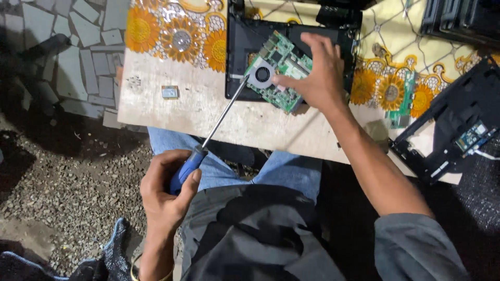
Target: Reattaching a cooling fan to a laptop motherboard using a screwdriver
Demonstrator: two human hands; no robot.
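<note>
Our left hand is wrapped tight around the blue screwdriver, tip at the fan. Our right hand pins the green circuit board with spread fingers, near the tabletop far edge.

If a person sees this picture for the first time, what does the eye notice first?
First comes the green circuit board with its round fan, lying on a black laptop base at the top centre, pressed down by the right hand. Next is the long screwdriver, whose blue handle the left hand grips, its tip near the fan. Sunflower patterns colour the table.
</note>
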